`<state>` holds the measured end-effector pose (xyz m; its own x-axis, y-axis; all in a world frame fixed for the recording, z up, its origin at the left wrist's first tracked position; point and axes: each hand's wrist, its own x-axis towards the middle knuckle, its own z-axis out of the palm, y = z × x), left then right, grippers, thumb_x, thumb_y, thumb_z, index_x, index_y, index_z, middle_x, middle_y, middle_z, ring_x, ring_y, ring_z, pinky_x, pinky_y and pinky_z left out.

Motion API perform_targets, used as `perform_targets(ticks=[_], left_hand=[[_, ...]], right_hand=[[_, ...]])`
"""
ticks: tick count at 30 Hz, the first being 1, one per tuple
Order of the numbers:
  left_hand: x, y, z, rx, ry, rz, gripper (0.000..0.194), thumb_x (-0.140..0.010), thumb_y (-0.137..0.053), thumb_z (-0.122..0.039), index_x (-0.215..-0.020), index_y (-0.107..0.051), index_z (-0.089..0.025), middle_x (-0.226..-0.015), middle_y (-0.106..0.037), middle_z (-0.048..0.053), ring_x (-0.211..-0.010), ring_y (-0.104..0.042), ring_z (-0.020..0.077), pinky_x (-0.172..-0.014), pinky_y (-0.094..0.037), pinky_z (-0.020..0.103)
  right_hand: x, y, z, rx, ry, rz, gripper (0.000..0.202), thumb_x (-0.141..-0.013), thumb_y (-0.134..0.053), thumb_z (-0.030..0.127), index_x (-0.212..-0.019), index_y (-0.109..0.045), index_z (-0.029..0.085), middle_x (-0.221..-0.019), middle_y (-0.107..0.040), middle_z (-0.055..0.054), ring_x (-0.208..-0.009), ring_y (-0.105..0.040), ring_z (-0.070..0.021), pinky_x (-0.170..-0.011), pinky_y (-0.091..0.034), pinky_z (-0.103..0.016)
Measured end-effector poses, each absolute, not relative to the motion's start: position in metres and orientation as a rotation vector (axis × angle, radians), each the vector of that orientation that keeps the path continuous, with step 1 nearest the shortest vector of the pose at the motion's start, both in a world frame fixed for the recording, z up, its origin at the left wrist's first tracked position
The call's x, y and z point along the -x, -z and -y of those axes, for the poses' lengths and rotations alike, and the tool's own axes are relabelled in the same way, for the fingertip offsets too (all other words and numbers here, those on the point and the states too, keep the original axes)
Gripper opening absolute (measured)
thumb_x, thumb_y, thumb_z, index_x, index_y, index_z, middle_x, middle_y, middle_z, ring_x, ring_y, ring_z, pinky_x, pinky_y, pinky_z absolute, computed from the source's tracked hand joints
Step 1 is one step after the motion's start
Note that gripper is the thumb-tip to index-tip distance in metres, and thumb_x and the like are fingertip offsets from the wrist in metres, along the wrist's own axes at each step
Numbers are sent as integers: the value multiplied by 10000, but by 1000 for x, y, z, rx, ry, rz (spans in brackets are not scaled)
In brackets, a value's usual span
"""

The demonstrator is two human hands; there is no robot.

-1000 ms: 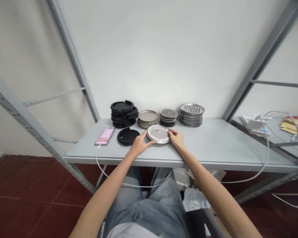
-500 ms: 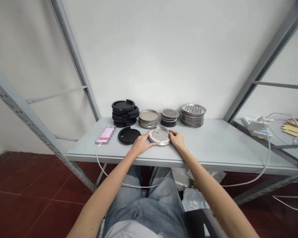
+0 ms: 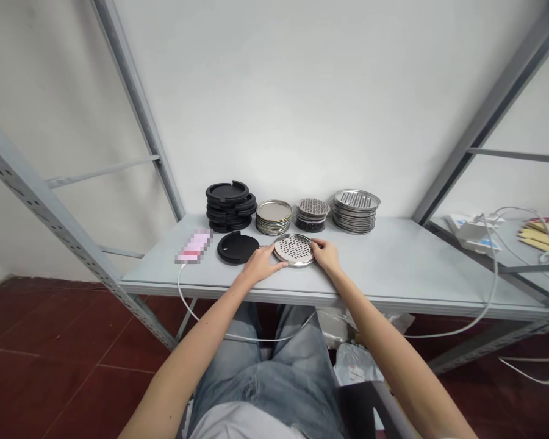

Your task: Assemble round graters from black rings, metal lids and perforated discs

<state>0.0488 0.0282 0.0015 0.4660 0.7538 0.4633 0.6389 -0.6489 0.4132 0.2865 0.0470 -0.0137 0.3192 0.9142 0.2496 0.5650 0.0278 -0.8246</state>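
A round metal grater disc with rows of holes and a shiny rim lies on the grey table, between my two hands. My left hand holds its left edge, with the thumb along the near rim and the fingers at the left side. At the right edge, my right hand pinches the rim between thumb and curled fingers. A black round base, with a raised rim on part of its edge and a small hole, lies flat just beyond my left hand, partly covered by it.
Along the wall stand stacks of black round bases, plain metal discs, small grater plates and rimmed slotted discs. A blurred pink phone-like thing with a white cable lies left. Metal uprights flank the table.
The view has shifted very slightly. Both hands stay on the grater disc, and no other thing has visibly moved.
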Motion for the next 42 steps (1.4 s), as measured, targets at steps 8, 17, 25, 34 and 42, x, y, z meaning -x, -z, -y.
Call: perform_targets(ticks=[8,17,25,34,42], left_hand=[[-49,5,-31,-2521,-941,-1281,699,-755,-711,-509,-1331,-503,-172,-1171,-661,112,-1103,-606,303,-947,-481,383],[-48,8,-34,-2576,-960,-1222,657,-764,-706,-515,-1278,-558,-134,-1247,-630,149,-1158,-582,294,-1008,-454,400],[-48,8,-34,-2593,-978,-1215,643,-759,-703,-531,-1250,-587,-133,-1247,-632,146,-1153,-588,290,-1008,-459,397],[-49,8,-35,-2624,-944,-1256,663,-761,-692,-546,-1264,-581,-128,-1244,-636,146,-1136,-597,299,-981,-475,404],[-48,10,-37,-2615,-955,-1251,595,-740,-717,-540,-1196,-641,-166,-1174,-674,131,-1085,-628,280,-959,-486,377]], right_hand=[[-287,14,-47,1659,-430,1406,350,-834,-502,266,-1062,-736,142,-1068,-719,-115,-1016,-661,-256,-895,-479,-329],[-287,16,-49,1697,-425,1396,341,-836,-502,247,-1069,-728,144,-1085,-715,-107,-1029,-653,-236,-910,-468,-310],[-287,19,-53,1737,-389,1427,333,-838,-487,233,-1056,-720,138,-1041,-724,-109,-994,-656,-234,-893,-467,-315],[-286,23,-55,1740,-290,1470,298,-825,-498,226,-989,-732,143,-984,-730,-115,-935,-663,-225,-850,-471,-297],[-285,19,-53,1696,-357,1455,323,-840,-513,237,-1085,-706,151,-1099,-708,-99,-1013,-650,-215,-922,-464,-307]])
